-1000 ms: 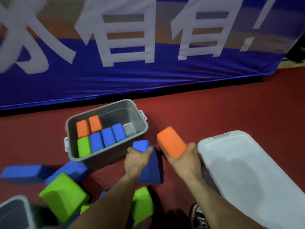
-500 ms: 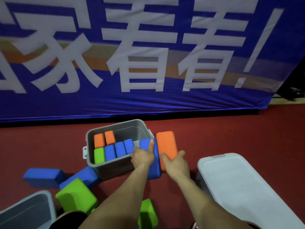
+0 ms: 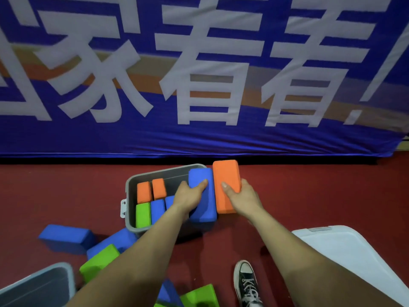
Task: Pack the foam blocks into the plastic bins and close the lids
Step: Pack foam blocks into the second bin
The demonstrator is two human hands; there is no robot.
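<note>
A loose green block (image 3: 99,261) and the white lid (image 3: 345,251) lie nearest me on the floor. My left grip (image 3: 188,197) holds the blue block (image 3: 204,209), now carried further over the right end of the grey bin (image 3: 127,191). My right grip (image 3: 244,197) clasps the orange block (image 3: 225,173) just beside it, lifted higher than before.
</note>
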